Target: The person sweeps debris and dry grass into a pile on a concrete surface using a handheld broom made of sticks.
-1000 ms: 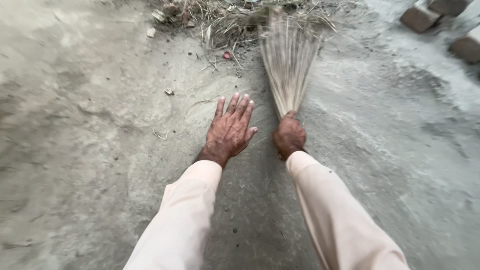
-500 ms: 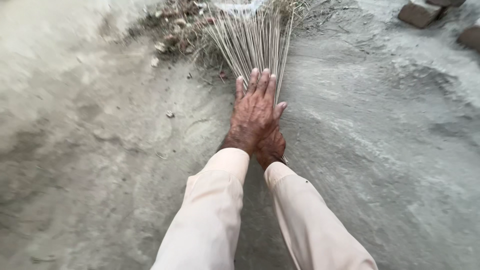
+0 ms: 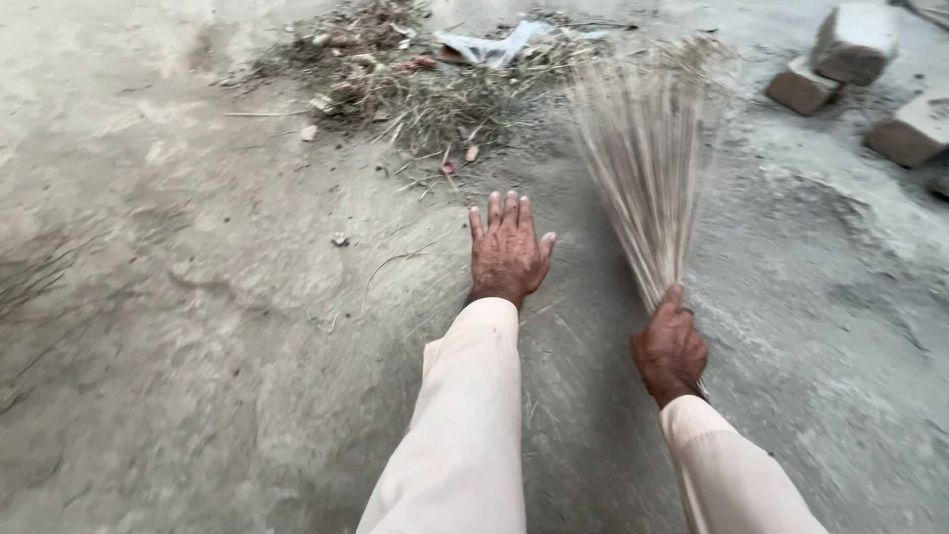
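Dusty concrete ground [image 3: 178,326] fills the view, w/ a debris pile [image 3: 425,79] of dry grass, twigs & a pale plastic scrap at far centre, and grey bricks [image 3: 855,44] far right. Stick broom [image 3: 647,148], bristles blurred, fans out right of centre, tips just right of the pile. Right hand [image 3: 670,348] fisted around the broom's bound end near right; left hand [image 3: 507,249] flat, fingers spread, palm down at the ground mid-frame, holding nothing.

A litter pile [image 3: 435,79] lies ahead of the broom [image 3: 647,158], with bricks [image 3: 855,59] to its right.
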